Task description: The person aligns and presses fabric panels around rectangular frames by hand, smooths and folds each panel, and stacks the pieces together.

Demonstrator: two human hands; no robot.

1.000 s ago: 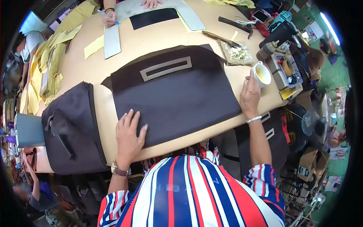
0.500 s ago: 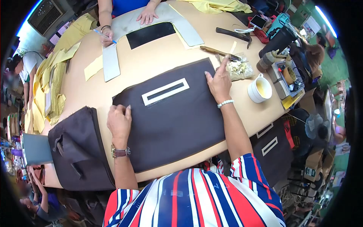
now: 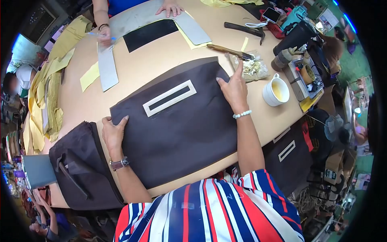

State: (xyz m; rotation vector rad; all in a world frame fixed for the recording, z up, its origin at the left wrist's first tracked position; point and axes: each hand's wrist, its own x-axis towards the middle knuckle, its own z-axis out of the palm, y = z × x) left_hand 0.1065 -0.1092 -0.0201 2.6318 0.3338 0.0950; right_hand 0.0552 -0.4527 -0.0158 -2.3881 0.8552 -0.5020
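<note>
A dark brown fabric panel (image 3: 181, 133) with a pale rectangular frame (image 3: 169, 98) around a slot lies in front of me on the table. My left hand (image 3: 114, 135) holds its left edge, thumb on top and fingers at the border. At the right edge, my right hand (image 3: 236, 90) grips the panel with the thumb on top and the index finger stretched forward; its other fingers are partly hidden. Behind the panel's far edge, a strip of another brown layer (image 3: 181, 66) shows. Left of my left hand is a folded dark fabric stack (image 3: 76, 161).
To the right stand a white cup (image 3: 276, 90), a brush (image 3: 229, 51) on a scrap-covered pad (image 3: 258, 66), and a tool tray (image 3: 302, 78). A hammer (image 3: 246, 29) lies farther back. Across the table, another person's hands rest by a grey template (image 3: 108, 68).
My left hand has gone from resting on the panel with curled fingers to its left edge, thumb spread. The panel has shifted slightly, baring an under layer at the far edge.
</note>
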